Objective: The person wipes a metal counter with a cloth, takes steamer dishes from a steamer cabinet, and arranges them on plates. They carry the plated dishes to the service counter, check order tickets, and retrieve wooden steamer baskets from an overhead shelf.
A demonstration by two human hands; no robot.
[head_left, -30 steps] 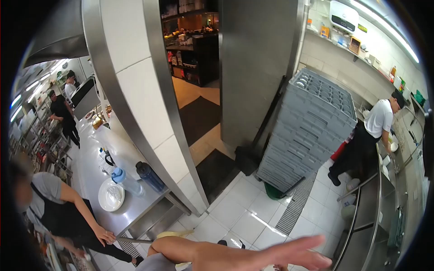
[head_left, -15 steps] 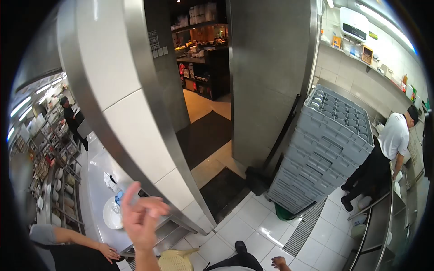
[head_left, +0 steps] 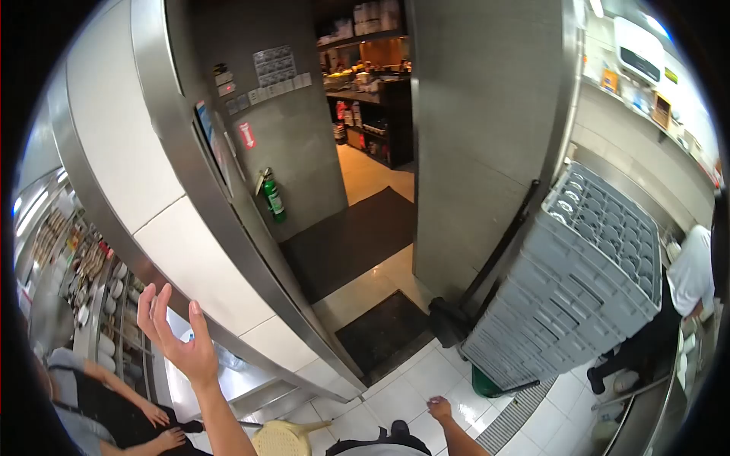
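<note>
My left hand (head_left: 176,334) is raised in front of the white tiled pillar (head_left: 122,159), palm facing the wall, fingers spread, holding nothing. My right hand (head_left: 439,408) hangs low near the white floor tiles, small in view, fingers loosely curled with nothing in it. A pale woven stool or basket (head_left: 287,438) sits just below, between my arms.
A tall stack of grey dish racks (head_left: 578,281) stands on a dolly at right. A person in a white shirt (head_left: 688,281) works beyond it. Another person in a grey shirt (head_left: 99,403) leans on the steel counter at lower left. Dark mats (head_left: 350,235) lead through the doorway; a fire extinguisher (head_left: 272,196) hangs on the wall.
I have moved toward the doorway and the view shifted left. My left hand opened out and drew left. My right hand rose slightly into view.
</note>
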